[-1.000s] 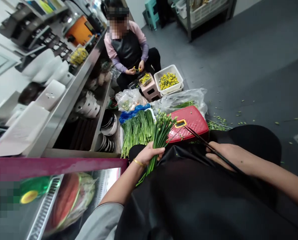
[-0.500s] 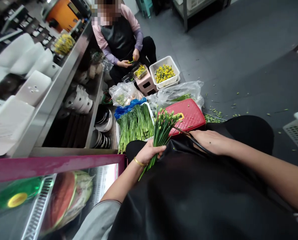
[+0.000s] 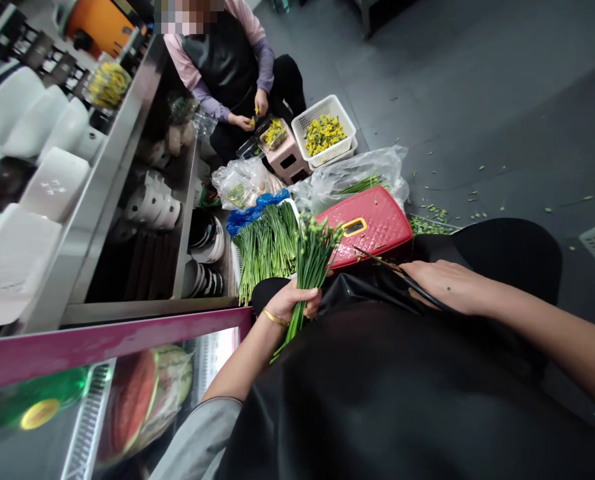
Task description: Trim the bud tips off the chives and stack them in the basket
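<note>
— Green stem bunch (image 3: 314, 260), head view: where was it?
— Centre of frame; the left hand (image 3: 298, 301) had its fingers closed around it.
— And the right hand (image 3: 444, 283)?
— Right of centre. Fingers gripped dark scissors (image 3: 424, 294), blades pointing toward the bunch, near a red box (image 3: 382, 223).
— Anything alongside?
— More stems (image 3: 267, 247) lay left of centre.

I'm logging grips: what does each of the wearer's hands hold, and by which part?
Left hand: a bunch of green budded stems, around their lower half. Right hand: what looks like scissors, by the black handle.
</note>
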`<state>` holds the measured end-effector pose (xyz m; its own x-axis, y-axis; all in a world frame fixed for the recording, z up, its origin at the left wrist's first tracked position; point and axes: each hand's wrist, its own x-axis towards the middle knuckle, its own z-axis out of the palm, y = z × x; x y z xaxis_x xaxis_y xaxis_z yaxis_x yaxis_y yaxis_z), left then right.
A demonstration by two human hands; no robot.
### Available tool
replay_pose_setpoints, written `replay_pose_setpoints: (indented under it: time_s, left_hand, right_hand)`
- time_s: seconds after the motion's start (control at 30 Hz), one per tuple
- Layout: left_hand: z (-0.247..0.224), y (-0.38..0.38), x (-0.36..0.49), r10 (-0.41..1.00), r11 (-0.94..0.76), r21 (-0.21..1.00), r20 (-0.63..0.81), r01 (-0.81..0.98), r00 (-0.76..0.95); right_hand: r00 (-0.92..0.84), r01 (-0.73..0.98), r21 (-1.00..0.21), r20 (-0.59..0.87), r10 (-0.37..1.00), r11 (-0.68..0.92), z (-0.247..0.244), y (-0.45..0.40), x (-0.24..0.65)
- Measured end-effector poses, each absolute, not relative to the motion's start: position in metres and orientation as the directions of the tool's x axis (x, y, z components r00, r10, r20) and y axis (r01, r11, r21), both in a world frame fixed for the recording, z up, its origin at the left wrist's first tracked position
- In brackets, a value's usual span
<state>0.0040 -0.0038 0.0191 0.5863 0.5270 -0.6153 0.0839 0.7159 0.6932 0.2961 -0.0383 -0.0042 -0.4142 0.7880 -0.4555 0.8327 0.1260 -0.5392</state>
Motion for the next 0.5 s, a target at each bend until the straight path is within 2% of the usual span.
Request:
replay_pose_setpoints:
  time_s: [0.27,0.5]
  left_hand:
    - [0.011,-0.003,-0.003,0.478,0.746,0.666,-0.559,0.023,0.678]
    - [0.008,-0.003,-0.007,0.485,0.748,0.663,-0.516,-0.029,0.706]
  right_hand:
    - [-0.492,0.835,-0.516,-0.549,0.676,0.189,0.013,-0.029,0.279]
    - [-0.616,0.746,-0.605,-0.467,0.634,0.279,0.016,-0.025,0.269]
